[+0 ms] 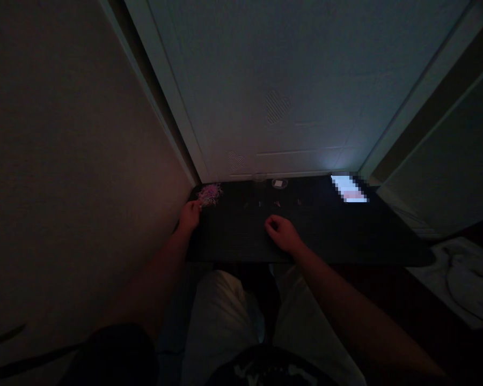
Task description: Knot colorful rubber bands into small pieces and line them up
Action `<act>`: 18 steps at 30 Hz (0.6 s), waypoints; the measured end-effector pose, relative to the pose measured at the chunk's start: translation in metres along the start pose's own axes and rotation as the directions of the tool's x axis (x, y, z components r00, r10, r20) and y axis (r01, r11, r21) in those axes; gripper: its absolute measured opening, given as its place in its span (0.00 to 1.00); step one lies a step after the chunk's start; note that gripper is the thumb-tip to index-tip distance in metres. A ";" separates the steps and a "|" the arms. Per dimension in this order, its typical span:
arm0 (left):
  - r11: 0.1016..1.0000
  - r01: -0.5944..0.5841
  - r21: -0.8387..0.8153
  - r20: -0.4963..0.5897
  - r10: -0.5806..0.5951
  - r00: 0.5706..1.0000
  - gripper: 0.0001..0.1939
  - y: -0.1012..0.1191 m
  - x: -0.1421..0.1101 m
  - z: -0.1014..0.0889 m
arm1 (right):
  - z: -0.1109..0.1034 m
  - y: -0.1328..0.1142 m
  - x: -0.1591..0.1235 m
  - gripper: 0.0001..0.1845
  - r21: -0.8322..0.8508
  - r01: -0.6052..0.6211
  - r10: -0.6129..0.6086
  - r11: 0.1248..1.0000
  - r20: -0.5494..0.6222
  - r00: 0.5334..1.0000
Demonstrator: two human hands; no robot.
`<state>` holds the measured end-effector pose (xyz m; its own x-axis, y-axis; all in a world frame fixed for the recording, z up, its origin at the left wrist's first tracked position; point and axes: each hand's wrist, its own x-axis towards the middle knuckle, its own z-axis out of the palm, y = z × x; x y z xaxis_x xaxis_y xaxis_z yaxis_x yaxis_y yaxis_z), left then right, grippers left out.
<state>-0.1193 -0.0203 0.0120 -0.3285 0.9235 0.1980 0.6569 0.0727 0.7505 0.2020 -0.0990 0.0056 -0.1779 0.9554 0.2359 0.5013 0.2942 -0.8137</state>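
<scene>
My left hand (190,214) is at the left end of a dark table (233,241), its fingertips drawn together at the edge of a tangled pile of thin pink and purple strands (210,193). Anything between those fingertips is too small and dim to make out. Resting nearer the table's middle, my right hand (282,233) is curled into a loose fist, and nothing shows in it. Beyond it lie several tiny pieces, among them a pinkish one (277,203) and another small piece (299,202). Their kind cannot be told in this low light.
At the back stand a faint clear container (260,179) and a small round dish or lid (279,183) with a white square. A bright, pixelated screen (349,188) glows at the back right. A pale panel (306,80) rises behind the table, and a wall (84,161) borders the left.
</scene>
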 end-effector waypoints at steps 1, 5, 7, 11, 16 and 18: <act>0.997 0.041 -0.060 -0.004 -0.041 0.999 0.17 -0.001 0.001 0.001 | 0.000 0.000 0.000 0.06 -0.003 0.004 -0.004 1.000 -0.001 1.000; 0.962 0.099 -0.254 -0.013 -0.106 0.994 0.16 -0.003 -0.002 0.001 | 0.000 0.000 -0.001 0.06 0.012 0.014 -0.014 1.000 -0.005 1.000; 0.944 0.111 -0.310 0.006 -0.115 0.993 0.15 -0.001 -0.006 0.000 | 0.000 0.000 -0.001 0.06 0.017 0.014 -0.014 1.000 -0.010 1.000; 0.942 0.117 -0.316 0.022 -0.116 0.993 0.14 0.006 -0.016 0.001 | 0.001 0.001 0.000 0.06 0.023 0.003 -0.003 1.000 0.001 1.000; 0.951 0.038 -0.308 0.064 -0.019 0.998 0.15 0.031 -0.039 0.016 | 0.002 0.003 0.000 0.05 0.029 0.005 -0.005 1.000 -0.014 1.000; 0.936 0.015 -0.352 0.123 0.030 0.992 0.15 0.046 -0.052 0.028 | 0.002 0.003 0.000 0.05 0.042 0.007 -0.006 0.999 -0.021 1.000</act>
<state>-0.0530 -0.0542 0.0189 -0.2222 0.9647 0.1414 0.3710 -0.0505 0.9273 0.2017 -0.0979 0.0025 -0.1632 0.9539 0.2520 0.4642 0.2996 -0.8335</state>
